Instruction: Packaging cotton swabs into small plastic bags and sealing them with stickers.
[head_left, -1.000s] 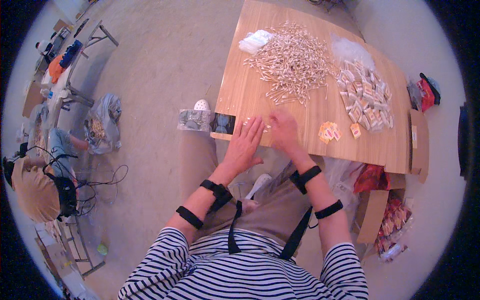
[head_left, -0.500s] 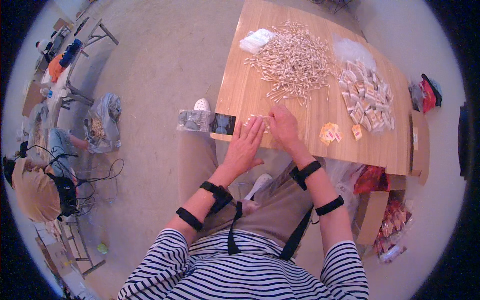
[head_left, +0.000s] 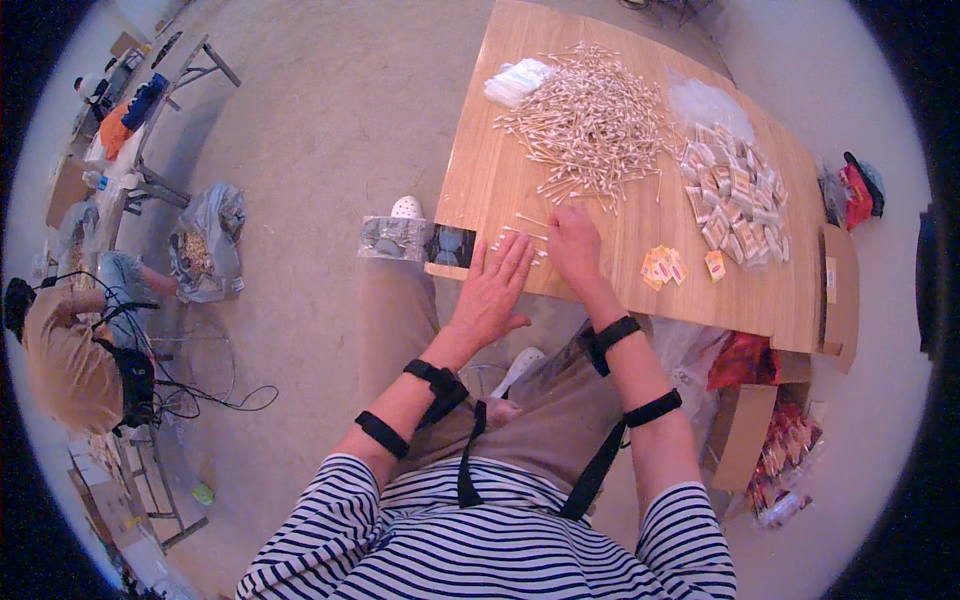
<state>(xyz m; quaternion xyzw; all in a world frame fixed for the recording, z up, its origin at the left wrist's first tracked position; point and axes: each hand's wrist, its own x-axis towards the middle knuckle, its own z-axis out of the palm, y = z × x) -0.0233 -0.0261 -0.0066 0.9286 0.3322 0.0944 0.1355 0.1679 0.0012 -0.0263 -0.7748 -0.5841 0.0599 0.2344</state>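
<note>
My left hand (head_left: 494, 293) lies flat near the table's front left edge, fingers stretched out over several cotton swabs. Beside its fingertips, loose cotton swabs (head_left: 531, 221) stick out toward my right hand. That right hand (head_left: 575, 245) is closed, its curled fingers resting at the table top; whatever is inside them is hidden. Beyond both hands spreads a large heap of cotton swabs (head_left: 590, 125) with wooden sticks and white tips. Small yellow and white cards (head_left: 662, 267) lie right of my right hand, with a single card (head_left: 714, 265) beside them.
Small filled packets (head_left: 735, 195) are piled on the wooden table (head_left: 480, 185) at right, below a clear plastic bag (head_left: 712, 105). White bags (head_left: 517, 82) lie at the far left. An open carton (head_left: 745, 430) stands below right. Another person (head_left: 85, 345) sits at left near a swab-filled bag (head_left: 208, 245).
My right hand has shifted slightly right, away from my left fingers, and more of the loose swabs between the hands shows. My left hand stays flat in nearly the same place.
</note>
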